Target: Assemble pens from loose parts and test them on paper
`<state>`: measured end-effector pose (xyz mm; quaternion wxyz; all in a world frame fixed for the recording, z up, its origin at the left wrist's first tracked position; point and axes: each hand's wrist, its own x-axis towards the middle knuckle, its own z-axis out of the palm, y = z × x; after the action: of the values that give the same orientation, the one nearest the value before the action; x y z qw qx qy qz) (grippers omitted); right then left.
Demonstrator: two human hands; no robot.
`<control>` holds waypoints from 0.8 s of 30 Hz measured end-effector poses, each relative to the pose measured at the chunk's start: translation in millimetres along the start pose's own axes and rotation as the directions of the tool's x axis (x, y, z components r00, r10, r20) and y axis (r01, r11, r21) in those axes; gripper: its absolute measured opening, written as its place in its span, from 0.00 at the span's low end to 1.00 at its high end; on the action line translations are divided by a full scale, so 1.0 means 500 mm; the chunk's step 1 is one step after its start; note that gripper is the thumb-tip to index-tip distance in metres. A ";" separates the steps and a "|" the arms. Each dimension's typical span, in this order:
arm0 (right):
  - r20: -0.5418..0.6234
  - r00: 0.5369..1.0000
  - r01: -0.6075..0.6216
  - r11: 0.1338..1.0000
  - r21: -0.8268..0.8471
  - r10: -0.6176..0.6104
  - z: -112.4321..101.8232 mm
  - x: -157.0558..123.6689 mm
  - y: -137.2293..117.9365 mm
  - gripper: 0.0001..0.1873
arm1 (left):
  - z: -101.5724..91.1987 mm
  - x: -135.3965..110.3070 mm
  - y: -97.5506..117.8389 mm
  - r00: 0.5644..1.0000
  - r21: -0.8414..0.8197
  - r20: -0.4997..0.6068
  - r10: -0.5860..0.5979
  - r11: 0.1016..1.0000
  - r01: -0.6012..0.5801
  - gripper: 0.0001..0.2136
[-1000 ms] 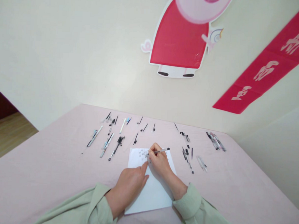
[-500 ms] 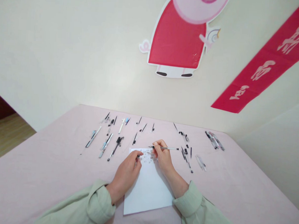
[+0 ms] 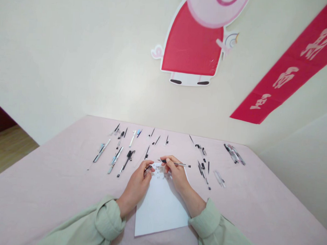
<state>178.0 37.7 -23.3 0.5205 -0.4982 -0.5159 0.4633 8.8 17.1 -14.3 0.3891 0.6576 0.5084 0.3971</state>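
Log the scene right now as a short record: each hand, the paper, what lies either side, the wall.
Left hand: holds a small dark piece, possibly a pen cap
Right hand: holds a clear-barrelled pen, tip pointing toward the left hand
White paper: small dark marks near its far edge
Left of paper: white-barrelled pens, among others
Right of paper: a bundle of pens, among others
Surface: pink cloth
Wall: cartoon pig cutout, red banner
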 end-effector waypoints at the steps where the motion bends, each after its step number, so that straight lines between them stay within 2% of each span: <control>1: -0.002 1.000 -0.008 0.999 0.032 0.008 0.001 0.000 0.002 0.13 | 0.001 0.001 -0.003 1.000 -0.005 -0.003 0.000 1.000 0.000 0.14; 4: -0.032 0.999 -0.019 0.991 0.131 0.023 0.001 0.002 0.006 0.09 | 0.004 0.002 -0.007 1.000 -0.072 0.005 -0.024 0.997 0.025 0.12; 8: -0.062 0.995 -0.057 0.974 0.217 0.072 0.000 0.006 0.000 0.12 | 0.007 0.002 -0.004 0.998 -0.240 0.029 -0.049 0.969 0.055 0.07; 10: -0.072 0.992 -0.080 0.965 0.250 0.101 -0.001 0.008 -0.006 0.14 | 0.008 0.001 -0.001 0.999 -0.269 0.013 -0.051 0.962 0.053 0.05; 15: -0.056 0.992 -0.092 0.941 0.326 0.116 -0.004 0.010 -0.017 0.14 | 0.007 0.001 -0.001 1.000 -0.242 0.020 -0.024 0.970 0.028 0.03; 20: -0.036 0.995 -0.077 0.945 0.318 0.094 -0.006 0.008 -0.018 0.16 | 0.001 0.003 -0.001 0.993 -0.090 -0.118 0.020 0.995 -0.031 0.04; 24: -0.006 0.992 -0.116 0.944 0.308 0.124 -0.005 0.005 -0.016 0.12 | -0.003 0.007 0.002 0.993 -0.139 -0.117 -0.027 0.990 0.010 0.05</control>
<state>180.6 39.5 -14.9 0.5688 -0.4475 -0.3999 0.5623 8.4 20.6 -12.6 0.4066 0.5997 0.5080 0.4659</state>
